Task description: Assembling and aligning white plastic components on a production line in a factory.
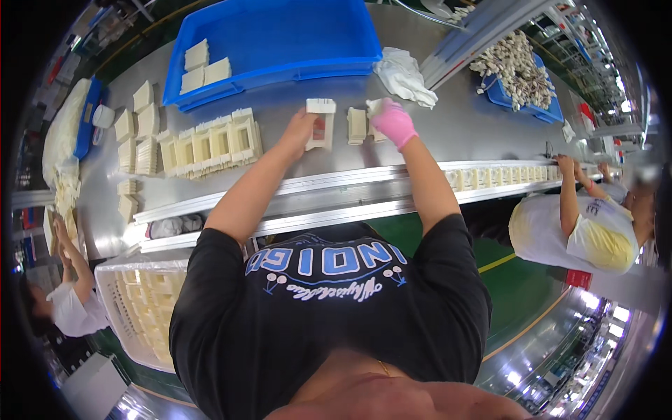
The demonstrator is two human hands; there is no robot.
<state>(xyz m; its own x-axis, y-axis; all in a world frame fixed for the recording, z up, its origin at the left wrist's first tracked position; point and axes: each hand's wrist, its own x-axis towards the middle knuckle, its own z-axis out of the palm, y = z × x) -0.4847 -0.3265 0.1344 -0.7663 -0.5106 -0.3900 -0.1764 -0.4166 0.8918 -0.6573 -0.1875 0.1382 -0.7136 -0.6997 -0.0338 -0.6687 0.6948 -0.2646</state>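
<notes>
Two hands worked at the far edge of the steel bench. The bare left hand [299, 130] was closed on a cream plastic frame-shaped bobbin [320, 124], upright, its long axis running away from the fingers. The pink-gloved right hand [392, 122] curled over a second small cream part [374, 107]; how tightly, I could not tell. A flat cream piece [357, 126] lay between them, nearer the right fingers. The grey metal bench top [462, 126] stretched beyond, with a blue plastic crate [280, 35] behind both hands.
</notes>
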